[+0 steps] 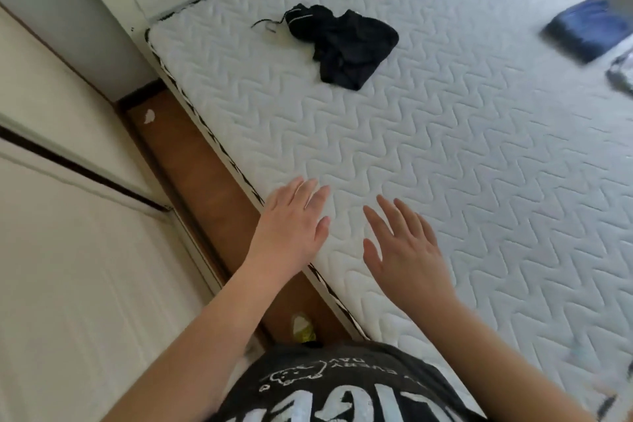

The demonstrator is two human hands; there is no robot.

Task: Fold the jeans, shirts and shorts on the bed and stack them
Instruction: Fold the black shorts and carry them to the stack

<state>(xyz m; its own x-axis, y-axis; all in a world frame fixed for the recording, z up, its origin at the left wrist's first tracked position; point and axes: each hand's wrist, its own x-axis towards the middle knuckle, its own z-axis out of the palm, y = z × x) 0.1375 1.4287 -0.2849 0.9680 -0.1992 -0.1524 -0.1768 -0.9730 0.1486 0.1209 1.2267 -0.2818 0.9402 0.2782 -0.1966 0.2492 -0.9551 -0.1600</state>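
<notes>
Crumpled black shorts (342, 44) with a loose drawstring lie near the far left corner of the white quilted mattress (462, 164). At the right edge sits a folded blue garment (587, 29), blurred, that looks like jeans. Just below it a grey and white piece of cloth (623, 74) is cut off by the frame. My left hand (291, 226) hovers flat over the mattress's near left edge, fingers apart, holding nothing. My right hand (407, 250) is beside it over the mattress, fingers spread and empty. Both hands are well short of the shorts.
A brown wooden bed frame ledge (212, 195) runs along the mattress's left side. White cabinet doors (68, 216) stand to the left. A small yellow-white object (301, 327) lies on the ledge near my body.
</notes>
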